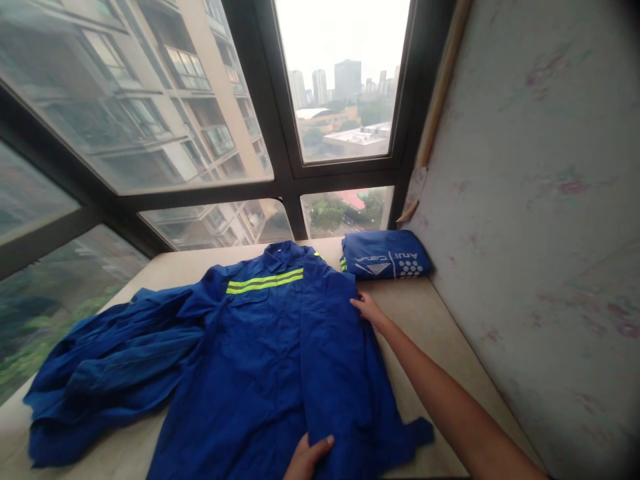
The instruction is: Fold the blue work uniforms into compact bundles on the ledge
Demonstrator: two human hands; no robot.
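Observation:
A blue work jacket (270, 333) lies front up, its collar toward the window and a yellow-green reflective stripe across the chest. The side on my right is turned inward over the front, covering part of the stripe. My right hand (367, 309) pinches the jacket's right edge near the shoulder, thumb and fingers closed on the cloth. Lower down, at the bottom of the view, my left hand (306, 459) grips the jacket with the thumb on top; its other fingers are mostly hidden. A cuff (424, 432) sticks out at the lower right.
More crumpled blue clothing (115, 373) lies to the left, touching the jacket. A folded blue garment (385, 255) with white print sits at the back right. The pale ledge (450, 347) meets dark-framed windows (345, 87) behind and a flowered wall (540, 200) on the right.

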